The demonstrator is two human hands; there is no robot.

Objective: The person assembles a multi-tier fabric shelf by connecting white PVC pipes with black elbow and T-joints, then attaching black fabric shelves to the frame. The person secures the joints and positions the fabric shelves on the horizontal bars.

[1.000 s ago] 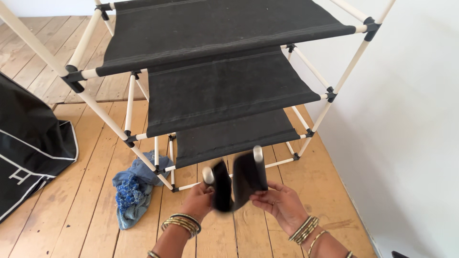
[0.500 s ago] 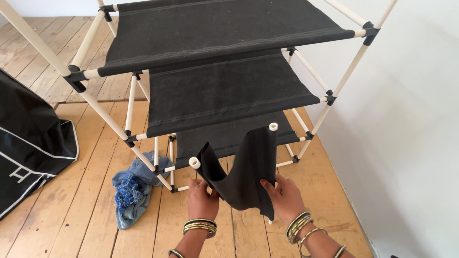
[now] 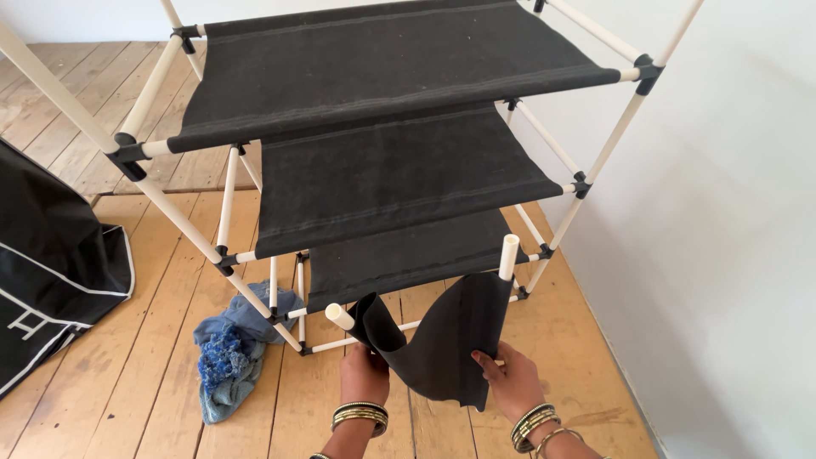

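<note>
Holding a loose black fabric panel [image 3: 446, 340] low in front of me, I am gripping one cream tube in each fist. My left hand [image 3: 365, 374] is clenching around the shorter tube [image 3: 339, 315], which is poking out slantwise from the cloth's sleeve; my right hand [image 3: 510, 381] is clasping the fabric around the taller tube [image 3: 508, 255], which is standing nearly upright. The matte, woven cloth is sagging between them in a soft curve. Just beyond it, the rack [image 3: 229, 195] of smooth cream poles and black corner joints is carrying three taut black shelves [image 3: 391, 178]. Bare plank floor [image 3: 153, 399] is lying open around me, with a crumpled blue cloth [image 3: 225, 353] to the left and a white wall [image 3: 722, 238] close on the right.
</note>
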